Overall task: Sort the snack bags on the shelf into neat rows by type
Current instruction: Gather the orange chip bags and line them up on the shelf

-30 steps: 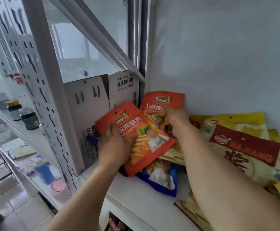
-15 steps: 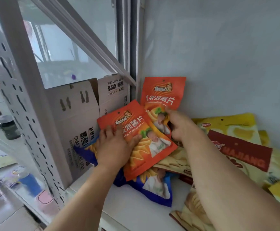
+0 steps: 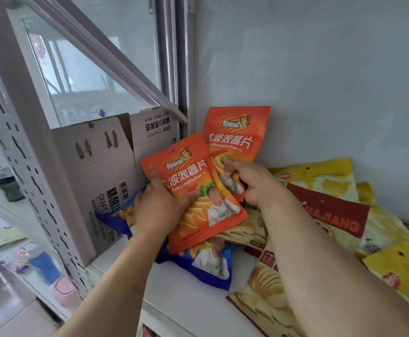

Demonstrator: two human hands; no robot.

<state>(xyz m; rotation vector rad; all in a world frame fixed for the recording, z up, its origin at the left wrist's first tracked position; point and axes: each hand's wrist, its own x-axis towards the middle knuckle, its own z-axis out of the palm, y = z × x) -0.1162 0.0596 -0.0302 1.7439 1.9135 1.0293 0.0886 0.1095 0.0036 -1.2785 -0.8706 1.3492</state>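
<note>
While both hands work at the left end of a white shelf, the scene runs as follows, from biggest to smallest.

Shelf: white shelf (image 3: 193,300) against a pale wall, holding a loose heap of snack bags; nothing stands in rows yet.

Cardboard box: a grey cardboard box (image 3: 96,181) stands just left of the gripped bags, flaps open.

Yellow and brown bags: a jumble of yellow bags (image 3: 320,178) and a dark red bag (image 3: 330,210) lies to the right of the grips, overlapping each other.

Blue bag: 1 blue bag (image 3: 206,268) lies flat under the front orange bag, below the left hand.

Front orange bag: the front orange bag (image 3: 198,195) is tilted, its top leaning left, gripped by the left hand (image 3: 159,210), thumb on the face.

Rear orange bag: the rear orange bag (image 3: 235,135) stands nearly upright against the wall, pinched low by the right hand (image 3: 252,183).

Doing the step well: probably pairing the 2 orange bags. Square the front bag to the rear one, edges matching, then stand both against the wall clear of the blue bag, so they do not slide.
</note>
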